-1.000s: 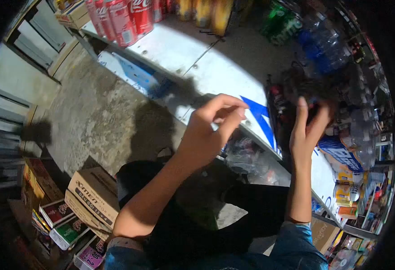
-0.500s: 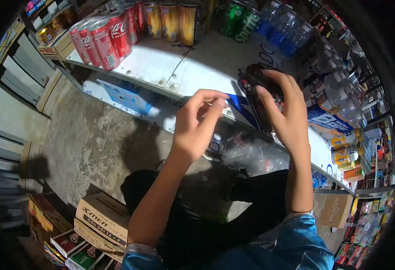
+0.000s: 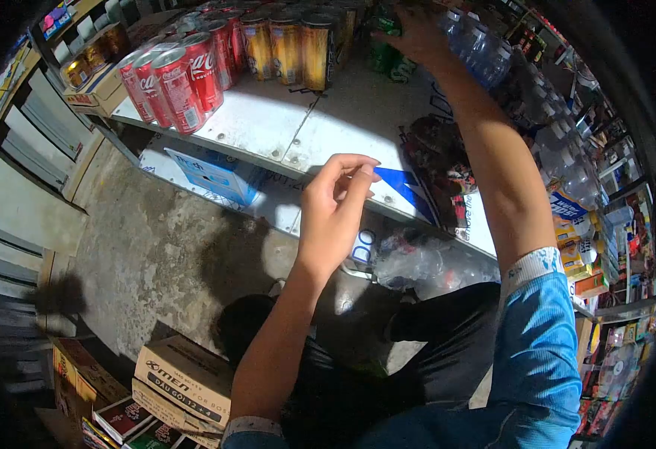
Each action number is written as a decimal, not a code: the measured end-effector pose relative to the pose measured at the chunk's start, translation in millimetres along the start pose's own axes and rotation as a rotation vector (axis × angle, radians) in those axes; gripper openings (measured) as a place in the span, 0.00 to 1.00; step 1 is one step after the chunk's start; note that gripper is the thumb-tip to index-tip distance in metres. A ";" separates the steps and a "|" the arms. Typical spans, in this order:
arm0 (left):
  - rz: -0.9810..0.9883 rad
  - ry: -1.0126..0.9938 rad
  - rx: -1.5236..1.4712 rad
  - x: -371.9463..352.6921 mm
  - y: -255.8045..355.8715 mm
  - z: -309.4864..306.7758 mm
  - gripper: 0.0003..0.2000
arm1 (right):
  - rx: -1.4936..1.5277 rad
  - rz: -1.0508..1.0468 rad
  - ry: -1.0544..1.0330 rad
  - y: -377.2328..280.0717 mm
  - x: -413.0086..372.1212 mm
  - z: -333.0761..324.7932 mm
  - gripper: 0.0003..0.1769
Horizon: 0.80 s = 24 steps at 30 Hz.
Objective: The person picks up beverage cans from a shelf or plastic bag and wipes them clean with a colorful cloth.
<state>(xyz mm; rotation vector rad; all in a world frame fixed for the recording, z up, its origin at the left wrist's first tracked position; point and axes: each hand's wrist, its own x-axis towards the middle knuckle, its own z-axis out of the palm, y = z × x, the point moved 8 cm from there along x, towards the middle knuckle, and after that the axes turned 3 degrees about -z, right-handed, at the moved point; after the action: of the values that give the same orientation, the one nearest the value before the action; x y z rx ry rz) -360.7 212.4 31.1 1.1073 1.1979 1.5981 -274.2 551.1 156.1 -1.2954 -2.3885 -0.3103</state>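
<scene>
My left hand (image 3: 334, 213) is above the shelf's front edge, thumb and forefinger pinched together. What they hold, if anything, is too small to make out. Just beyond the fingertips, a blue triangular piece (image 3: 404, 183) lies on the shelf. My right hand (image 3: 420, 36) reaches to the back, in shadow, over the green Sprite cans (image 3: 385, 56); its thumb and fingers look spread, and it partly covers the cans. Beneath my right forearm, a dark, crumpled, printed wrapper (image 3: 436, 146) rests on the shelf.
Red Coca-Cola cans (image 3: 178, 90) and yellow cans (image 3: 287, 49) stand at the shelf's left. Clear bottles (image 3: 485, 56) line the right. Below are crumpled clear plastic (image 3: 425, 258) and a blue-white box (image 3: 212, 176). Cardboard cartons (image 3: 182, 378) sit on the floor at lower left.
My right hand has moved from above the dark wrapper away to the Sprite cans at the back. My left hand stays pinched in nearly the same place. The view has shifted slightly.
</scene>
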 end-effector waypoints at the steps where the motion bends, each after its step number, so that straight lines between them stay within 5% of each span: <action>1: 0.018 0.002 -0.013 0.2 0.7 -1.2 0.12 | -0.220 -0.035 -0.145 -2.0 1.4 9.4 0.56; 5: 0.007 -0.001 0.018 -3.6 2.9 -6.4 0.12 | -0.356 -0.259 0.203 -17.8 -17.8 -13.4 0.56; 7: 0.024 0.008 0.008 -4.3 2.6 -8.2 0.12 | -0.516 -0.226 0.214 -9.5 -6.5 6.4 0.42; 14: 0.003 0.003 -0.020 -9.5 3.5 -6.1 0.12 | -0.321 -0.079 0.181 -4.5 -5.1 32.8 0.51; 16: 0.017 0.012 -0.013 -8.6 2.7 -6.2 0.12 | -0.344 -0.097 0.429 -11.9 -17.5 17.8 0.52; 20: 0.021 0.020 -0.009 -6.8 3.0 -8.9 0.12 | -0.294 -0.080 0.406 -12.2 -21.7 8.4 0.54; 24: 0.048 0.040 0.004 -6.4 5.4 -13.9 0.12 | -0.268 -0.195 0.161 -29.9 -30.6 0.9 0.55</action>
<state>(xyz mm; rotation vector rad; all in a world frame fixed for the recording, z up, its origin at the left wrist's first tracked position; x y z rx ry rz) -372.9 201.9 33.1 1.1189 1.2095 1.6615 -284.6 512.2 141.6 -1.0968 -2.3965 -0.7843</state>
